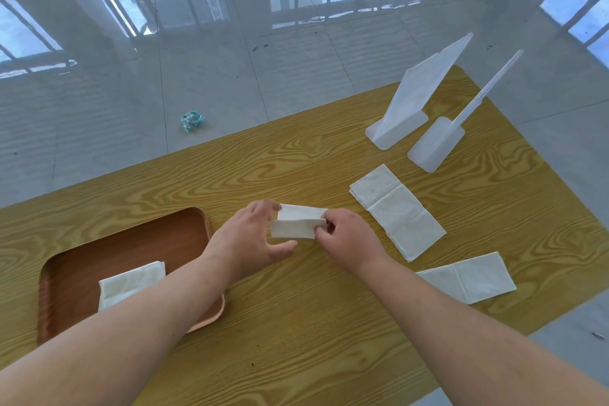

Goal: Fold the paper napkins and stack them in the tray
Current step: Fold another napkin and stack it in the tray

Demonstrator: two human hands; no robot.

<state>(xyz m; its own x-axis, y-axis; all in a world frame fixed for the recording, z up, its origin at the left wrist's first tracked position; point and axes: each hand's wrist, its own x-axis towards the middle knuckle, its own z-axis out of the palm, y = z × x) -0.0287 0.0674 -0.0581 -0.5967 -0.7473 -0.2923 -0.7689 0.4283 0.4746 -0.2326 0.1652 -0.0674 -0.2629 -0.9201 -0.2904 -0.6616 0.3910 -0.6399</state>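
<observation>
A white paper napkin (pixel 295 224), partly folded, is held just above the middle of the wooden table. My left hand (pixel 252 239) grips its left end and my right hand (pixel 346 236) pinches its right end. To the left lies a brown tray (pixel 131 237) with a small stack of folded napkins (pixel 130 287) in it, partly covered by my left forearm. Right of my hands a stack of unfolded napkins (pixel 397 209) lies flat. Another unfolded napkin (pixel 471 277) rests near the table's right edge.
Two white plastic sign stands (pixel 417 102) (pixel 438 142) are upright at the table's far right corner. A crumpled wrapper (pixel 192 120) lies on the tiled floor beyond the table. The table's (pixel 296 323) far edge runs diagonally; its right edge is close to the napkins.
</observation>
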